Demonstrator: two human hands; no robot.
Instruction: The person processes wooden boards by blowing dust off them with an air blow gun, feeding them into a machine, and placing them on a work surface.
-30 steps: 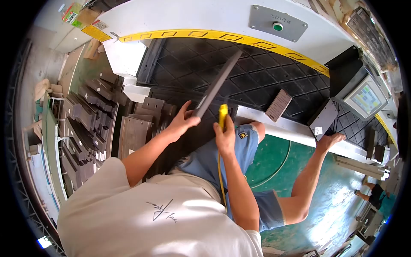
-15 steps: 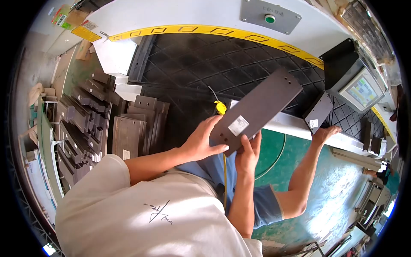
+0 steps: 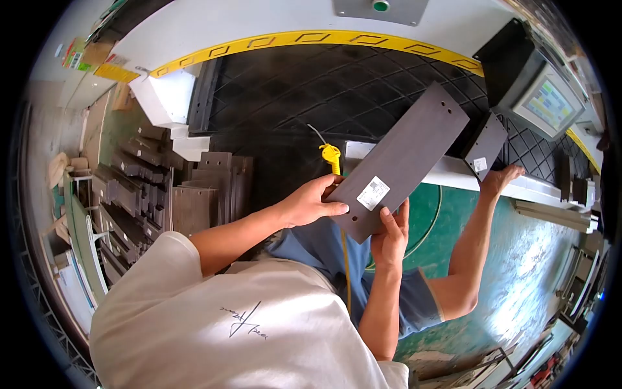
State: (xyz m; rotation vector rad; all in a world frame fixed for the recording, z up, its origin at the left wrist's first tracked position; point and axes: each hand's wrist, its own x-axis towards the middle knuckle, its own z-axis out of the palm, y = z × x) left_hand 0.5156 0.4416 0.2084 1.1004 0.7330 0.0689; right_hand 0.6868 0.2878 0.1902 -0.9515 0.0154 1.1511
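Observation:
A long dark-brown panel [image 3: 408, 152] with small holes near its ends and a white label [image 3: 373, 193] lies at a slant across both hands. My left hand [image 3: 316, 202] grips its near-left corner, thumb on top and fingers hidden beneath. At the near-right edge my right hand [image 3: 390, 238] is closed on the same panel, its thumb on the upper face. Just beyond my left fingers is a yellow air blow gun [image 3: 331, 155] with a thin metal nozzle; whether those fingers touch it I cannot tell.
A second labelled panel [image 3: 487, 146] leans near my bare foot [image 3: 502, 180], which rests on a white machine ledge [image 3: 447, 174]. Many dark panels [image 3: 139, 185] stand stacked at left. A touchscreen [image 3: 549, 100] is at right, with a black ribbed bed [image 3: 285, 91] ahead.
Both hands and the panel have shifted slightly to the right in view, and the panel stands at a somewhat steeper slant. The camera view has tilted down a little. Both grips stay the same.

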